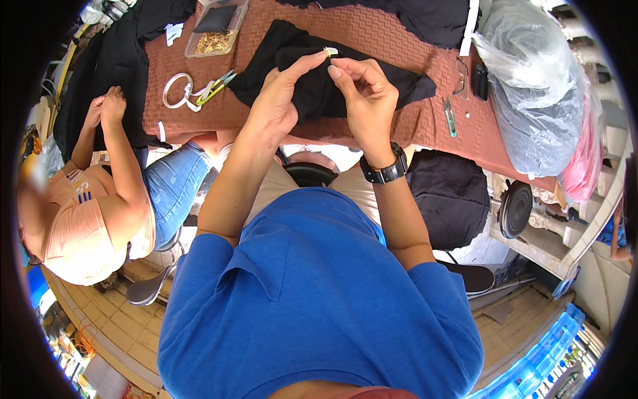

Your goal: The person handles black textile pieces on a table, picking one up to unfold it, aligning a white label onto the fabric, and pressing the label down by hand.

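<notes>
Both my hands are raised close together over a black cloth point(302, 46) that lies spread on the table. Thumb and fingers of my left hand point(282, 93) are closed at a tiny white and gold piece point(329, 51), too small to name. Beside it my right hand point(367, 90) is pinched, its fingertips almost touching the left ones. Something small and dark shows at the right fingertips, but I cannot make out what it is. A black watch point(385, 171) is on my right wrist.
The table's brown cloth point(259, 20) carries a clear box point(216, 43) of gold pieces, a white tape roll point(176, 91), yellow-green snips point(218, 88), green snips point(450, 118) and eyeglasses point(460, 74). Filled plastic bags point(531, 80) stand right. A co-worker point(100, 206) sits left.
</notes>
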Demonstrator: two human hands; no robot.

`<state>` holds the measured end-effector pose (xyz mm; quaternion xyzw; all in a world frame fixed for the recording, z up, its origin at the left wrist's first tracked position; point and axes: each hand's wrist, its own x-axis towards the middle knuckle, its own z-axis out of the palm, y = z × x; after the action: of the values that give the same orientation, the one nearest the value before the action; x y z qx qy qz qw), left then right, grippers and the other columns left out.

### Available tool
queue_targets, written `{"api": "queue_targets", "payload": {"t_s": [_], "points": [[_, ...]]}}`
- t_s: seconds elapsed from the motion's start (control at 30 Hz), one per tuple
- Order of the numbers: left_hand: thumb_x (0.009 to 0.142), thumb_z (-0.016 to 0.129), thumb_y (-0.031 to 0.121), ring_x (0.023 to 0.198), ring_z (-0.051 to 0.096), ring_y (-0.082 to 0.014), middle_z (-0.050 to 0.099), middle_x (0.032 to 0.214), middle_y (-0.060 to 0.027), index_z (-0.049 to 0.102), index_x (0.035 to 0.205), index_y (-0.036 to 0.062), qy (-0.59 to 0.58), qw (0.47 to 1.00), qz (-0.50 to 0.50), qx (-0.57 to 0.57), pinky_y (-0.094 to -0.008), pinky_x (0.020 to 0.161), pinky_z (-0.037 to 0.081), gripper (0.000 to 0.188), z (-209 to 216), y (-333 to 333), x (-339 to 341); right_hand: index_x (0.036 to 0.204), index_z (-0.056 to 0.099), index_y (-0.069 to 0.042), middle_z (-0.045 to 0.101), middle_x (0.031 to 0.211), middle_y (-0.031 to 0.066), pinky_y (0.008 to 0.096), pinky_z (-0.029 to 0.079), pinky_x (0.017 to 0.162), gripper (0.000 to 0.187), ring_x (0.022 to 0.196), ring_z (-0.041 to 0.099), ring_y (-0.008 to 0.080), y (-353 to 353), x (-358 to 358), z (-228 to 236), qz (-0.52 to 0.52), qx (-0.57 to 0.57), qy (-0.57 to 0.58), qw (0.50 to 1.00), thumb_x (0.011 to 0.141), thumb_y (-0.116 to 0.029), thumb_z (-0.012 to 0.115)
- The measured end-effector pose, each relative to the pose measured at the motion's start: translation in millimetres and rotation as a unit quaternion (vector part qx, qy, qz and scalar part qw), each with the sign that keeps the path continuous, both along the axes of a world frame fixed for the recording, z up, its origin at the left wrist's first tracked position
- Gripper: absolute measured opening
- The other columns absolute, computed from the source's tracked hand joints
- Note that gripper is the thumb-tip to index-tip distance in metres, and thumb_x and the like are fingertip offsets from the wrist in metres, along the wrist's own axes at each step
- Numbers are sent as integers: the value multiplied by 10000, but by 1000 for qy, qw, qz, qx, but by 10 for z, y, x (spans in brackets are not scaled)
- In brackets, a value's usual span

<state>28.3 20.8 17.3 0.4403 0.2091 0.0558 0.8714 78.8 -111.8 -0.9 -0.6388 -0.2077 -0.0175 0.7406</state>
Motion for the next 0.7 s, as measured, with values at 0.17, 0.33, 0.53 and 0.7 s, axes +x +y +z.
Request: {"api": "queue_targets", "payload": {"t_s": [0.17,0.33,0.53,0.7], "points": [[844,773,220,1037,599,-87,693,1062,-11,725,1085,49,-2,999,0,45,-262,938,425,299,53,-24,-26,964,685,1,663,871,35,213,489,705,123,751,607,77,-4,16,-48,26,33,23,999,857,16,745],[829,786,206,1007,596,-83,686,1029,-3,715,1044,57,-29,993,40,104,-265,897,428,271,-33,-49,-3,993,587,-4,680,882,47,207,508,723,211,777,622,77,27,46,-61,42,100,54,993,857,43,741],[794,814,89,879,644,-97,702,942,-29,676,948,42,-53,991,75,96,-251,824,492,212,-13,-43,5,1005,643,-9,647,913,53,244,512,702,182,765,617,102,-24,106,44,41,27,-4,999,854,22,738],[795,811,64,833,654,-92,707,925,-33,667,951,32,-81,984,95,128,-240,782,515,214,-95,-63,26,988,726,-28,591,960,91,305,499,685,136,740,595,170,-106,188,371,45,-171,-173,969,852,-26,717]]}}
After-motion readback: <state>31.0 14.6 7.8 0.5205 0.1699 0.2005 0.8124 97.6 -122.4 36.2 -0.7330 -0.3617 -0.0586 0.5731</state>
